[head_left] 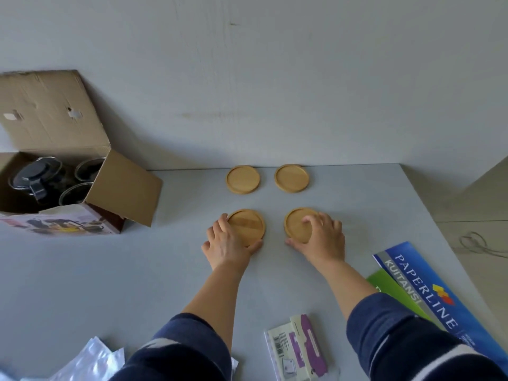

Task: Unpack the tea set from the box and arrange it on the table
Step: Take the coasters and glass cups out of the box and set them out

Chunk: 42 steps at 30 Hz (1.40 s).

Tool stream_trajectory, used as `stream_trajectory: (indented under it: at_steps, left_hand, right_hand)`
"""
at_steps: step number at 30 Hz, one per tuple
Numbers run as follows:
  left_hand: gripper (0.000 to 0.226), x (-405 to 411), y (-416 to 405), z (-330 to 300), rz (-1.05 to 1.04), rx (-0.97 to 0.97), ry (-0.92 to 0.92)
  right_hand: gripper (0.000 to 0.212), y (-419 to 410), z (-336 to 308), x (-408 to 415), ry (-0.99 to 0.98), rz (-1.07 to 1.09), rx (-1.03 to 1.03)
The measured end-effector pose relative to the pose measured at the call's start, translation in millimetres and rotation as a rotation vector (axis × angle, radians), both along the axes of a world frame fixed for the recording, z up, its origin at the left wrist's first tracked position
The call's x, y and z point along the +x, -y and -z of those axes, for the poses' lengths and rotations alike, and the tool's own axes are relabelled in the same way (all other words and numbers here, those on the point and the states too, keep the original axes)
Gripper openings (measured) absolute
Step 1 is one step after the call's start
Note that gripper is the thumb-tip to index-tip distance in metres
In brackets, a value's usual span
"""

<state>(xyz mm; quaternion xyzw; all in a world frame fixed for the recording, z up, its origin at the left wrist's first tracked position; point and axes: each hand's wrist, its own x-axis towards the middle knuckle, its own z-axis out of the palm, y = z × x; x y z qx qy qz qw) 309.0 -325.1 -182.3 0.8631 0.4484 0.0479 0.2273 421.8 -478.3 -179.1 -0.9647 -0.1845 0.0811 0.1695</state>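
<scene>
Several round wooden coasters lie on the grey table (137,270) in two rows. The far left coaster (243,179) and far right coaster (291,177) sit near the wall, untouched. My left hand (226,243) grips the near left coaster (248,224) by its left and front edge. My right hand (323,239) rests on the near right coaster (298,225), fingers over its right side. The open cardboard box (123,188) stands at the left, with a glass teapot (34,176) with a black lid and two glass cups (89,167) inside.
Blue and green paper packs (423,292) lie at the right table edge. A small purple and white packet (299,347) lies near the front. Crumpled clear plastic wrap (93,364) is at the front left. The wall runs right behind the far coasters.
</scene>
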Motion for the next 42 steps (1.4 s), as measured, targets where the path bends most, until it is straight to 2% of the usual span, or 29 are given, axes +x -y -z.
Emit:
stream_trajectory:
  at_steps: [3, 8, 11, 13, 16, 20, 22, 24, 29, 34, 37, 42]
  left_hand:
    - [0.109, -6.1, -17.5, -14.1, 0.038, -0.019, -0.021]
    - [0.058, -33.6, -87.5, -58.4, -0.019, 0.253, 0.156]
    - [0.045, -64.9, -147.2, -82.8, -0.112, 0.388, 0.260]
    - [0.050, -93.1, -190.1, -93.7, -0.207, 0.424, 0.243]
    - [0.063, -135.9, -244.6, -101.3, -0.291, 0.393, 0.086]
    - [0.084, -156.9, -285.6, -105.9, -0.224, 0.156, -0.147]
    - [0.092, -151.2, -294.9, -108.3, -0.186, 0.015, -0.238]
    - [0.091, -143.2, -300.8, -111.7, -0.159, -0.055, -0.307]
    - [0.096, -130.7, -308.7, -118.4, -0.146, -0.156, -0.429]
    - [0.107, -127.3, -312.0, -112.7, -0.136, -0.149, -0.415]
    - [0.100, -132.8, -311.3, -111.3, -0.120, -0.116, -0.369]
    - [0.079, -144.4, -308.0, -111.1, -0.062, -0.041, -0.310]
  right_hand:
    - [0.061, -10.3, -12.1, 2.7, -0.020, 0.027, -0.089]
    - [0.044, -83.8, -47.4, -9.5, 0.108, -0.147, -0.065]
    - [0.040, -151.6, -68.9, -33.9, 0.107, -0.310, -0.029]
    - [0.039, -200.8, -81.9, -54.4, 0.081, -0.391, 0.021]
    - [0.044, -272.0, -100.8, -85.0, 0.072, -0.504, 0.084]
    - [0.062, -355.8, -119.0, -114.9, -0.077, -0.515, 0.112]
    - [0.078, -390.1, -121.9, -122.8, -0.120, -0.496, 0.025]
    - [0.092, -415.5, -122.5, -127.6, -0.092, -0.495, -0.133]
    - [0.098, -441.8, -124.8, -138.5, -0.014, -0.439, -0.471]
    - [0.094, -449.9, -120.9, -147.9, -0.055, -0.351, -0.473]
    - [0.096, -447.1, -119.6, -150.3, 0.012, -0.342, -0.395]
    - [0.112, -432.5, -138.5, -151.8, 0.122, -0.350, -0.256]
